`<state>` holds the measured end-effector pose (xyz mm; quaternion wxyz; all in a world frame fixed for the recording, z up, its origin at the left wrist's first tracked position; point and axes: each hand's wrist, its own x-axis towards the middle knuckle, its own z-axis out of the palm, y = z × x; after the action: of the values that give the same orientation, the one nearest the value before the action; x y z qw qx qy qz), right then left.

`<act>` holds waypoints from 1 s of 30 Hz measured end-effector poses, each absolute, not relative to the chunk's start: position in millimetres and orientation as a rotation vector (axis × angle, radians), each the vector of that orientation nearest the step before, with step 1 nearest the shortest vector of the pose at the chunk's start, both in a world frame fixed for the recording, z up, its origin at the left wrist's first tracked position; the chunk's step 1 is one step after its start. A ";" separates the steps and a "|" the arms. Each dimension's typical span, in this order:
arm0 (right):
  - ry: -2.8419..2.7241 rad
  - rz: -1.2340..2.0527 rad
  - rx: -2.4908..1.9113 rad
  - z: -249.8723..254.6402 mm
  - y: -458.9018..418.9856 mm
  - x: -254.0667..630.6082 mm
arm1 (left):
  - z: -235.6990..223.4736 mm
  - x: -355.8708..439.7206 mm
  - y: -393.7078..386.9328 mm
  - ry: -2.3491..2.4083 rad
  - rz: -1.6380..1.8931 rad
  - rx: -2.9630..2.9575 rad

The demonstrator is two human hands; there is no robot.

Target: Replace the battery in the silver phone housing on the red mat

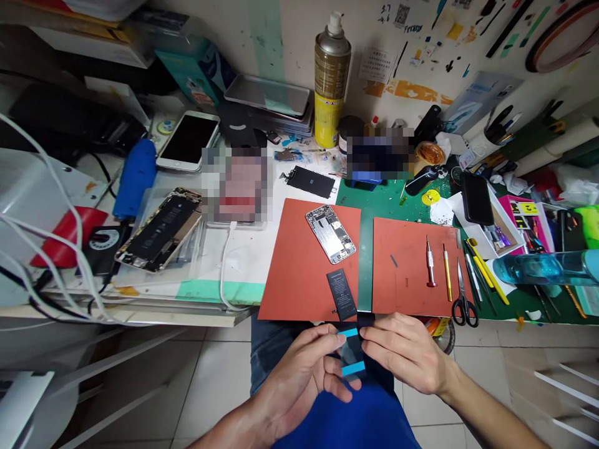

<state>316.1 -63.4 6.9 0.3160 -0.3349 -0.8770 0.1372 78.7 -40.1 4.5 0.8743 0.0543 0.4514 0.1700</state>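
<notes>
Both my hands are low in front of the bench edge, over my lap. My left hand and my right hand pinch between them a small clear strip with blue end tabs. A black phone battery lies on the left red mat just above my hands. An opened phone body with its insides showing rests further up the same mat.
A second red mat holds a red-collared screwdriver and tweezers; scissors lie beside it. A spray can, a white phone, another opened phone, a black screen part and white cables crowd the bench.
</notes>
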 end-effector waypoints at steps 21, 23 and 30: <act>-1.116 2.028 -1.622 -10.2 30.8 310.7 | -54.6 35.5 8.1 0.892 0.804 2.605; -1.091 2.047 -1.635 -11.7 31.2 308.5 | -55.9 34.4 7.8 0.875 0.769 2.601; -0.970 2.084 -1.655 -12.8 34.8 305.9 | -53.2 35.6 11.1 0.753 0.703 2.586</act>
<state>305.9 34.8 -12.8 0.1538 -0.5774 -0.3384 0.7270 35.6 11.1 -53.2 0.1783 0.9142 0.2661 0.2484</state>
